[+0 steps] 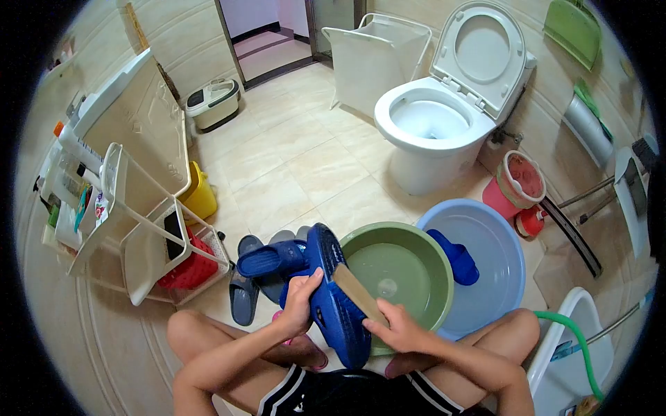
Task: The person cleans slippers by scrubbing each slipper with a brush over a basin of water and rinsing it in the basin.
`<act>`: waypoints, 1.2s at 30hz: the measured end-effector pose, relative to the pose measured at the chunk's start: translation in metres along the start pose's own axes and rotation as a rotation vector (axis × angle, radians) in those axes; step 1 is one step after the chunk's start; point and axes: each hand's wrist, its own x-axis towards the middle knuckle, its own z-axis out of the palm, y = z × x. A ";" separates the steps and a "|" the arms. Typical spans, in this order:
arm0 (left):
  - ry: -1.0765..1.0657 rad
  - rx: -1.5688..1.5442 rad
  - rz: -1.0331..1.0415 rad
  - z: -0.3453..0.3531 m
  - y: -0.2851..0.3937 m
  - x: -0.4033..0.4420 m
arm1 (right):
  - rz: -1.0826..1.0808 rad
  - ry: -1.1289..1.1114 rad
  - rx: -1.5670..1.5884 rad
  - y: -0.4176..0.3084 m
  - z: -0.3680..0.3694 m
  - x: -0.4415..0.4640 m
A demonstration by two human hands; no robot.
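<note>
My left hand (300,301) is closed around a dark blue slipper (340,322), which stands tilted on its edge above the floor between my knees. My right hand (399,326) grips a wooden brush (361,297) by its near end. The brush's far end lies against the slipper; its bristles are hidden. Just beyond the brush is a green basin (447,277) of cloudy water. Another blue slipper (456,258) rests in the light blue basin (510,298). More blue slippers (270,260) lie beside my left hand, on top of grey slippers (243,298).
A toilet (423,149) with its lid up stands ahead, a pink bin (517,184) to its right. At left are a shelf rack (149,229) and a yellow bucket (200,194). A green hose (583,347) hangs over a white tub (548,347) at right.
</note>
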 end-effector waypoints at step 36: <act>-0.026 0.049 0.069 0.018 -0.003 0.005 | 0.014 0.045 0.042 -0.002 -0.019 0.004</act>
